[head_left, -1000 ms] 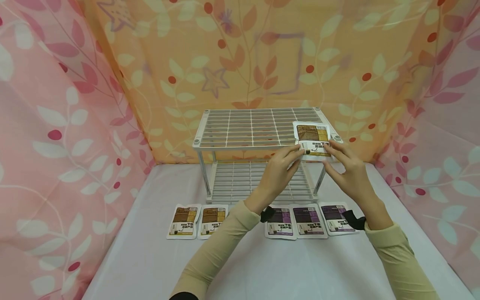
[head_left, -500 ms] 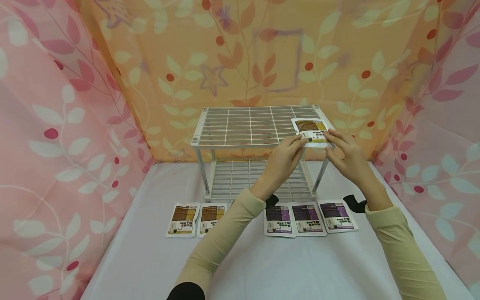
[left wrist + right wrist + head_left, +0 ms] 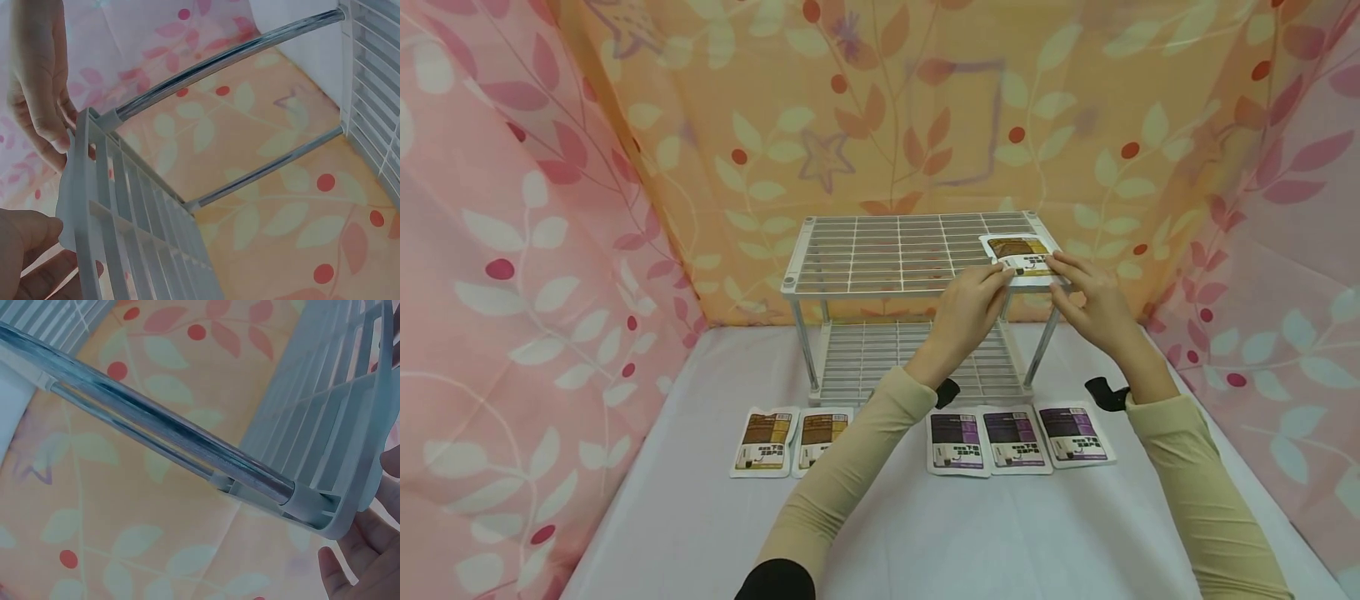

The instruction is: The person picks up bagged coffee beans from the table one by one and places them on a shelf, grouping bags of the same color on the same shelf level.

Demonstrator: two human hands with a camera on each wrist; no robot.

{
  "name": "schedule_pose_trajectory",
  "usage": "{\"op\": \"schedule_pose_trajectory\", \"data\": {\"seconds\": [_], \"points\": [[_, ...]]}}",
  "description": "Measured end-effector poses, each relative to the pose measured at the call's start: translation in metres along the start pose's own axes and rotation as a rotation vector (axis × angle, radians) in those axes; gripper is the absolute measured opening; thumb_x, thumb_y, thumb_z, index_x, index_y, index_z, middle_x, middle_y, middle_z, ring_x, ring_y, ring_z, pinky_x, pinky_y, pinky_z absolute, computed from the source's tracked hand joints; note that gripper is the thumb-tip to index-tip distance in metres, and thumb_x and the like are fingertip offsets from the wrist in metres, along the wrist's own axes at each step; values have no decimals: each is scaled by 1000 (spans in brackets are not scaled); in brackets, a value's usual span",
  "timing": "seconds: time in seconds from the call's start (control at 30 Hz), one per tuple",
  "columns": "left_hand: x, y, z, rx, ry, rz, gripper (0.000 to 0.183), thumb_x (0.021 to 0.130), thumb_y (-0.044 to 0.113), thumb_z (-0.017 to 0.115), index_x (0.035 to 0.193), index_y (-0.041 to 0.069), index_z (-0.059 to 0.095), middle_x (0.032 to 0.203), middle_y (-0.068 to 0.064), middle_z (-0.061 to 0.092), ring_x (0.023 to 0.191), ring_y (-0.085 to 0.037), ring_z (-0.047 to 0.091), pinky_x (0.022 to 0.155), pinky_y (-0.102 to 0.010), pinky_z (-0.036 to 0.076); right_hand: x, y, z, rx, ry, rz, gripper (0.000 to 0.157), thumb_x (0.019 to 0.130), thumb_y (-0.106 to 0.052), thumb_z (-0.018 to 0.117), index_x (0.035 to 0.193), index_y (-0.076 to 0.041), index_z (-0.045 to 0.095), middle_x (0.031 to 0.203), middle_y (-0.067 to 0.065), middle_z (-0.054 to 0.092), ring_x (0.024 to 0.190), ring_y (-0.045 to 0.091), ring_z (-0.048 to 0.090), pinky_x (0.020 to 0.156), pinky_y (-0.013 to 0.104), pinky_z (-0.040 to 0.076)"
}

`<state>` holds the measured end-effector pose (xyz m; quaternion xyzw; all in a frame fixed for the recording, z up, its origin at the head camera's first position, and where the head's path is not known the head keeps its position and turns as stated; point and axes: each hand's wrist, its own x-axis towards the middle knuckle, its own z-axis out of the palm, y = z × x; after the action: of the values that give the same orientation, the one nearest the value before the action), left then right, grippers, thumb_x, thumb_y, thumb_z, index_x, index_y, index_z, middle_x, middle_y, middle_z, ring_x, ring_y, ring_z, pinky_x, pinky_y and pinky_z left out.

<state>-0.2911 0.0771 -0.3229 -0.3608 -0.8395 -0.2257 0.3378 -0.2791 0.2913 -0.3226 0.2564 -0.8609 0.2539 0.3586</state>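
A white pouch with a brown-and-gold label (image 3: 1021,248) lies nearly flat over the front right corner of the rack's upper shelf (image 3: 880,258). My left hand (image 3: 968,307) pinches its near left corner between thumb and fingers. On the near right corner, my right hand (image 3: 1093,302) has hold of it. From below, the left wrist view shows the pouch's pale edge (image 3: 66,194) against the shelf rim, with the left thumb (image 3: 31,231) on it. In the right wrist view, the right fingers (image 3: 369,540) reach up beside the shelf corner.
Two brown-label pouches (image 3: 765,442) lie on the white tablecloth (image 3: 1000,542) at front left. Three purple-label pouches (image 3: 1017,440) form a row at front right. The rack's lower shelf (image 3: 880,358) stands behind them. Patterned curtains (image 3: 535,333) enclose the sides and back.
Both hands have lowered the brown-label pouch and tipped it from leaning upright to nearly flat at the upper shelf's right corner. The other pouches have stayed put.
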Motion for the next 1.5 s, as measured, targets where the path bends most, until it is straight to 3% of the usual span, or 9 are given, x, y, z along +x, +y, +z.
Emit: {"op": "schedule_pose_trajectory", "data": {"seconds": [0.3,0.9,1.2,1.5], "points": [[6,0,3,28,-2,-11,27,94,19,54,119,14,64,118,-2,63,108,-15,59,97,-21,43,6,7,0,12,10,-35,37,80,1,61,118,4,61,120,25,57,109,46,52,90,60,38],[10,-2,6,7,3,-34,25,93,16,55,116,13,66,115,-2,65,106,-14,60,100,-26,42,7,4,-1,11,5,7,35,83,-2,60,118,4,60,122,25,56,112,46,50,93,62,34],[6,-3,4,18,-5,-41,28,93,19,56,119,15,64,119,-3,63,110,-14,58,103,-25,39,6,-3,4,-27,50,34,35,82,-6,64,117,-2,63,125,22,55,114,46,48,91,62,31],[-6,-4,2,2,26,-26,28,93,22,56,119,16,64,122,-1,61,112,-13,57,109,-37,33,4,-14,11,19,93,11,37,82,-6,64,119,-5,63,127,21,53,120,43,42,99,59,28]]}}
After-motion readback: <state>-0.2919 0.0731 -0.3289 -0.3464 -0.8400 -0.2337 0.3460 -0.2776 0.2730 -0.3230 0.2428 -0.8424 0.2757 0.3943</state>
